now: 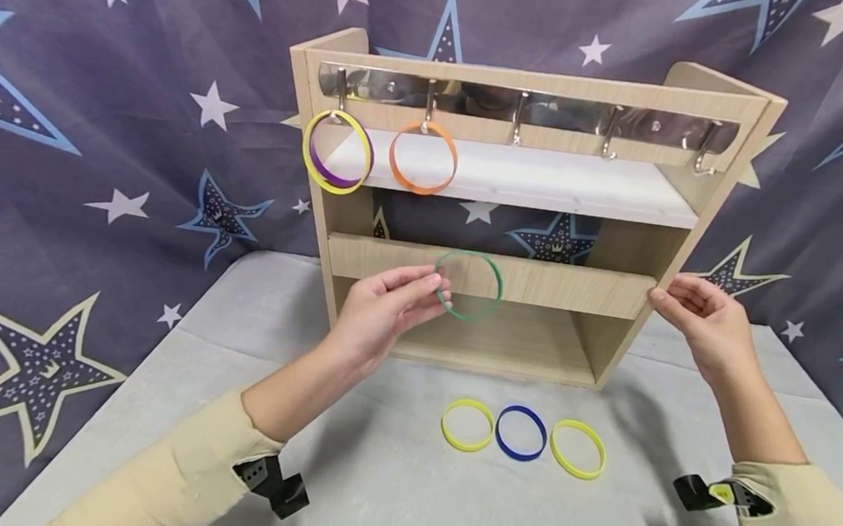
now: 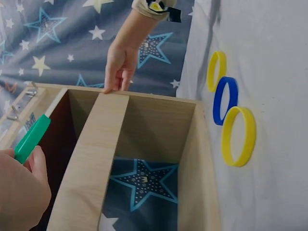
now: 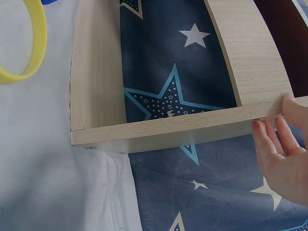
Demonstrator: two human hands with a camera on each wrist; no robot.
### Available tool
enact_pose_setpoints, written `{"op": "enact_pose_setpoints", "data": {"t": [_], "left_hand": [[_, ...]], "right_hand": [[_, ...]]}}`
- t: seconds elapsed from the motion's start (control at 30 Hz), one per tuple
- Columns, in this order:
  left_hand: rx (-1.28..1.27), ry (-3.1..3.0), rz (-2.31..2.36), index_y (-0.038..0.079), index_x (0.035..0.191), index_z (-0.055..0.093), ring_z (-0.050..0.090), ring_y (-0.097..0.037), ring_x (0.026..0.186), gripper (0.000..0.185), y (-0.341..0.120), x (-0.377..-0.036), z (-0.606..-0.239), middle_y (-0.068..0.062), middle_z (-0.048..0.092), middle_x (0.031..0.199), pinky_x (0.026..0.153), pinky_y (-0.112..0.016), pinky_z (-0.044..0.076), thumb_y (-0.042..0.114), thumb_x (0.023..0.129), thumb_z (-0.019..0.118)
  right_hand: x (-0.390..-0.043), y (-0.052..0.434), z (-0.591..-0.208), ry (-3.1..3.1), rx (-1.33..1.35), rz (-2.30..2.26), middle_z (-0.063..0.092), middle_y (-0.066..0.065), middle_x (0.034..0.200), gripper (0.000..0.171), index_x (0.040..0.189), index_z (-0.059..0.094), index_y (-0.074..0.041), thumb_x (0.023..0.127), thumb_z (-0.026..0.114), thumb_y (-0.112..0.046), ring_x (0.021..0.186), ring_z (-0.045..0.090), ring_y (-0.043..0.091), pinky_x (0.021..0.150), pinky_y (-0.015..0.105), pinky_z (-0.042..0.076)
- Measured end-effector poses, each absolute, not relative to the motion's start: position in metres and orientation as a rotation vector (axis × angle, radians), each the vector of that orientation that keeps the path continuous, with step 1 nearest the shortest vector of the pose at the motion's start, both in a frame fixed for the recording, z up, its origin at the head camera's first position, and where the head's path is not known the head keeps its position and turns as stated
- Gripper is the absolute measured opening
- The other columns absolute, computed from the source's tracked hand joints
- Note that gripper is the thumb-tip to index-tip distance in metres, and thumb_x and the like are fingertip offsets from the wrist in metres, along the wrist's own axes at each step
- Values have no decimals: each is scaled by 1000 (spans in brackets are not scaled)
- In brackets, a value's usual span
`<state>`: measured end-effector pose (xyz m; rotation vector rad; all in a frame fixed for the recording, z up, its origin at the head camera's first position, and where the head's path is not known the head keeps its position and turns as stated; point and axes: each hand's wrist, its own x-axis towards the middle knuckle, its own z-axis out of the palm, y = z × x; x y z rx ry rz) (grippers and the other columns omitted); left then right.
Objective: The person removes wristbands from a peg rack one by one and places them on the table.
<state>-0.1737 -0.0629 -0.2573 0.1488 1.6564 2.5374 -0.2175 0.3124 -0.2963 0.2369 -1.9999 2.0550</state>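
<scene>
My left hand [image 1: 379,314] pinches a thin green wristband [image 1: 498,291] between thumb and fingers, holding it up before the middle slat of a light wooden shelf [image 1: 577,289]. In the left wrist view the green band stands edge-on above the fingertips. My right hand [image 1: 709,326] grips the shelf's right side panel, thumb on the front edge and fingers against the outer face. A metal hook rail [image 1: 570,113] runs along the shelf's top. From its leftmost hook hang a yellow wristband [image 1: 309,153] and a purple wristband [image 1: 338,180]; the second hook carries an orange wristband [image 1: 420,189].
On the grey-white tablecloth [image 1: 401,495] in front of the shelf lie a yellow wristband [image 1: 465,447], a blue wristband [image 1: 519,456] and another yellow wristband [image 1: 582,474] in a row. A dark star-patterned cloth [image 1: 129,254] hangs behind and at both sides.
</scene>
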Motion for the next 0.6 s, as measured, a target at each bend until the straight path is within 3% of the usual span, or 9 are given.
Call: {"op": "enact_pose_setpoints", "data": {"t": [0.23,0.6], "left_hand": [[52,1694,2435,-10,124,55,70,-8,78,33,-66,-175,-266,1,72,81,89,-30,60,-1,92,58],[4,1665,2336,-13,130,49,70,-10,85,39,-75,-178,-285,-3,71,90,93,-32,58,-5,92,55]], "right_hand": [[-218,313,-296,-2012,228,2048,67,-16,81,26,95,67,-21,85,67,4,73,62,-4,65,5,53],[-218,313,-296,-2019,216,2039,67,-16,81,26,95,67,-21,85,68,3,73,62,-4,65,6,54]]}}
